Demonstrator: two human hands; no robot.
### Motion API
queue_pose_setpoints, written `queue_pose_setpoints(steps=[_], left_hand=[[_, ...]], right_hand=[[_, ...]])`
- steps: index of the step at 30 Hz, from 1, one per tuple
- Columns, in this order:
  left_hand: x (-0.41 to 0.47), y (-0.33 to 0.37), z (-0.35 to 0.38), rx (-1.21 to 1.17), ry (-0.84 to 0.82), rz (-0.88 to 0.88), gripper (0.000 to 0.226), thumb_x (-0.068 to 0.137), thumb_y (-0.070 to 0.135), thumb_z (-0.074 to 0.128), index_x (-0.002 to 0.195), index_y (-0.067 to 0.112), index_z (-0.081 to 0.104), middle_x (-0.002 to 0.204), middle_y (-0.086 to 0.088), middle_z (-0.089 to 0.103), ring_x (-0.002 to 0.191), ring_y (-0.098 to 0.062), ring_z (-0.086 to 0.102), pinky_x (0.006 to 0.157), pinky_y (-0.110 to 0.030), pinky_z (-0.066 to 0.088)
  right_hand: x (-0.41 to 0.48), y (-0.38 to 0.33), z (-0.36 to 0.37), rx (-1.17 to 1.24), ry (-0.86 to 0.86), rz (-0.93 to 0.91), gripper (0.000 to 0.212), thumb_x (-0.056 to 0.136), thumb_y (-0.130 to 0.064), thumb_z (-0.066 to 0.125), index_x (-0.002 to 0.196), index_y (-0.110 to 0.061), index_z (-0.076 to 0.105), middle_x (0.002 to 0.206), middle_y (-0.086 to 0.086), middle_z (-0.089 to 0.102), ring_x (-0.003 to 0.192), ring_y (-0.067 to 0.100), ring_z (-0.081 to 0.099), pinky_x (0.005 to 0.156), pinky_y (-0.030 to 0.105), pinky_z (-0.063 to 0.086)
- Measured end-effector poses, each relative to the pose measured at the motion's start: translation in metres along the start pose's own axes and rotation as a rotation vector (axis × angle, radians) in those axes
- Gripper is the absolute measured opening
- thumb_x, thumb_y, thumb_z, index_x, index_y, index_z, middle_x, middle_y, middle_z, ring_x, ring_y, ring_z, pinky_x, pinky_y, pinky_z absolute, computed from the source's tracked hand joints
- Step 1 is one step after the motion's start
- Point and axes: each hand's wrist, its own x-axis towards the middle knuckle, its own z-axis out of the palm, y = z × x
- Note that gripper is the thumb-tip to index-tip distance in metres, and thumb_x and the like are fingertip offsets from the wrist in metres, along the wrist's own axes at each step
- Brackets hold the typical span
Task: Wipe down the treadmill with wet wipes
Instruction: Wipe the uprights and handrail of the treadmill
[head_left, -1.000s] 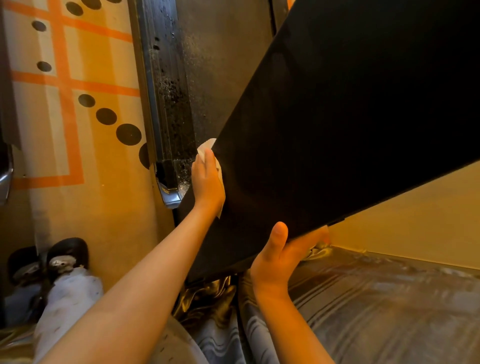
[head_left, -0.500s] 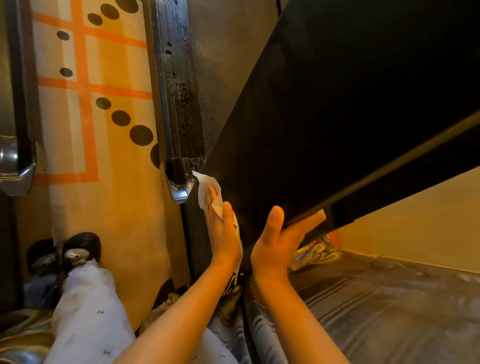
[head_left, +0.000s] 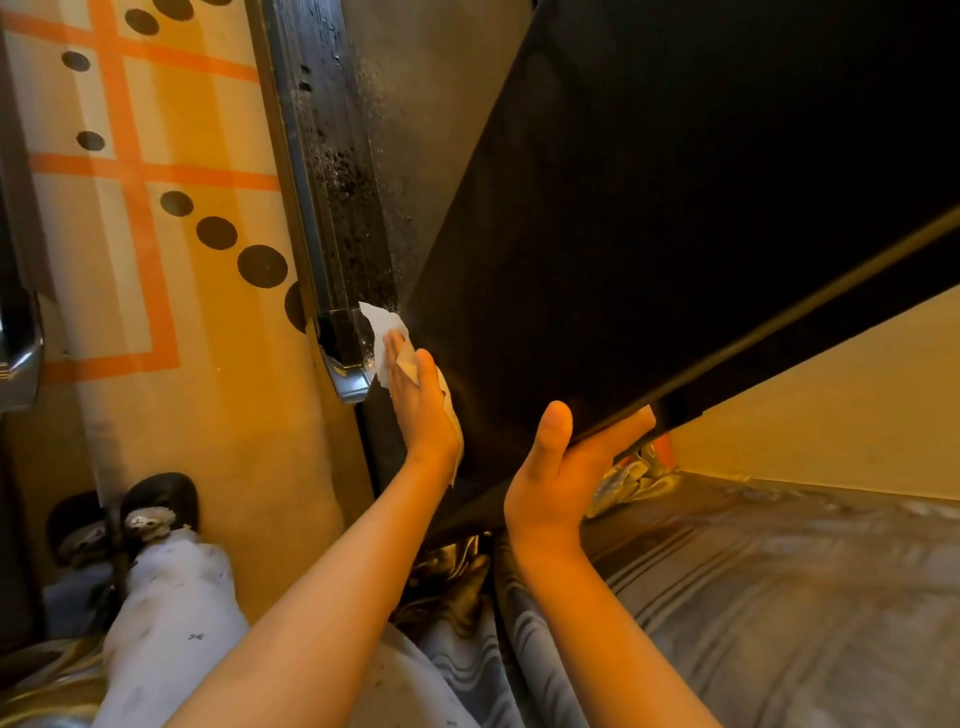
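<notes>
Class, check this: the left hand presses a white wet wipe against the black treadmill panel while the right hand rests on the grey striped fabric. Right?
Wrong about the right hand: the head view shows it holding the edge of the black treadmill panel. The left hand does press the white wet wipe.

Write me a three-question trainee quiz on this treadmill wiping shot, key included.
1. True or false: the right hand presses the wet wipe against the dark surface.
2. What does the right hand grip? A) the lower edge of the raised black deck B) a shoe C) a spray bottle
3. Fill in: dirt specks show on the ___ just above the wipe.

Key: 1 false, the left hand presses it with flat fingers; 2 A; 3 side rail.
</notes>
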Motion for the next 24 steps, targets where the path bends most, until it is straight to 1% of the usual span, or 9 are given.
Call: queue_pose_setpoints(steps=[3, 6, 10, 12, 15, 17, 19, 21, 24], left_hand=[[0.033, 0.002, 0.000, -0.079, 0.070, -0.153, 0.070, 0.094, 0.057, 0.039, 0.155, 0.028, 0.019, 0.158, -0.002, 0.029, 0.144, -0.022, 0.029, 0.120, -0.046, 0.023], [0.057, 0.011, 0.003, -0.115, 0.061, -0.219, 0.060, 0.100, 0.052, 0.035, 0.151, 0.022, 0.030, 0.149, -0.003, 0.042, 0.137, -0.023, 0.038, 0.118, -0.045, 0.027], [0.067, 0.022, 0.003, -0.069, 0.016, -0.226, 0.067, 0.094, 0.060, 0.032, 0.148, 0.020, 0.037, 0.141, -0.002, 0.048, 0.133, -0.022, 0.043, 0.115, -0.042, 0.031], [0.061, 0.027, 0.003, 0.021, 0.045, -0.152, 0.063, 0.099, 0.052, 0.028, 0.151, 0.017, 0.030, 0.150, -0.005, 0.038, 0.141, -0.023, 0.033, 0.118, -0.043, 0.024], [0.042, 0.027, 0.004, 0.162, 0.026, 0.013, 0.064, 0.102, 0.046, 0.026, 0.156, 0.016, 0.011, 0.163, -0.006, 0.009, 0.150, -0.023, 0.008, 0.122, -0.045, 0.010], [0.028, 0.020, 0.001, 0.030, 0.006, 0.013, 0.077, 0.092, 0.059, 0.036, 0.156, 0.024, 0.009, 0.164, -0.001, 0.007, 0.150, -0.018, 0.008, 0.123, -0.045, 0.011], [0.010, 0.008, -0.004, 0.004, -0.019, 0.039, 0.075, 0.088, 0.059, 0.037, 0.153, 0.033, 0.010, 0.163, 0.002, 0.010, 0.150, -0.016, 0.011, 0.123, -0.046, 0.012], [-0.012, -0.003, -0.009, 0.041, -0.037, 0.067, 0.061, 0.091, 0.056, 0.032, 0.145, 0.048, 0.006, 0.164, 0.004, 0.008, 0.150, -0.015, 0.009, 0.122, -0.048, 0.013], [-0.040, -0.023, -0.017, 0.068, -0.063, 0.062, 0.052, 0.093, 0.059, 0.028, 0.140, 0.054, 0.006, 0.163, 0.012, 0.004, 0.150, -0.011, 0.008, 0.122, -0.049, 0.013]], right_hand=[[0.001, 0.001, -0.001, -0.022, -0.002, -0.037, 0.059, 0.093, -0.030, 0.038, 0.129, 0.010, 0.014, 0.109, -0.016, 0.035, 0.106, -0.038, 0.032, 0.080, -0.012, 0.025], [0.002, 0.002, 0.000, -0.016, -0.018, -0.069, 0.061, 0.092, -0.025, 0.038, 0.126, 0.022, 0.020, 0.101, -0.016, 0.039, 0.104, -0.036, 0.036, 0.080, -0.012, 0.027], [0.002, -0.001, 0.001, -0.064, -0.048, -0.074, 0.051, 0.092, -0.015, 0.036, 0.124, 0.021, 0.021, 0.095, -0.022, 0.041, 0.103, -0.037, 0.035, 0.079, -0.013, 0.024], [0.001, 0.000, 0.000, -0.056, -0.040, -0.050, 0.042, 0.092, -0.013, 0.036, 0.124, 0.007, 0.018, 0.100, -0.025, 0.045, 0.103, -0.037, 0.036, 0.079, -0.013, 0.025], [0.000, 0.001, -0.003, -0.049, -0.016, 0.018, 0.044, 0.091, -0.016, 0.037, 0.124, 0.002, 0.015, 0.107, -0.015, 0.039, 0.106, -0.036, 0.036, 0.081, -0.010, 0.029], [-0.002, 0.002, -0.009, -0.010, -0.037, 0.106, 0.052, 0.089, -0.030, 0.040, 0.128, -0.005, 0.015, 0.116, -0.015, 0.034, 0.107, -0.035, 0.037, 0.082, -0.008, 0.031], [-0.006, 0.004, -0.016, 0.045, -0.080, 0.232, 0.056, 0.087, -0.042, 0.050, 0.129, -0.021, 0.021, 0.118, -0.022, 0.035, 0.106, -0.031, 0.042, 0.084, -0.004, 0.035], [-0.017, 0.011, -0.021, 0.028, -0.116, 0.321, 0.050, 0.090, -0.035, 0.065, 0.125, -0.025, 0.031, 0.114, -0.025, 0.046, 0.105, -0.022, 0.050, 0.083, 0.002, 0.041], [-0.038, 0.025, -0.023, -0.053, -0.188, 0.393, 0.058, 0.085, -0.028, 0.068, 0.130, -0.016, 0.033, 0.110, -0.020, 0.052, 0.105, -0.017, 0.053, 0.083, 0.006, 0.044]])
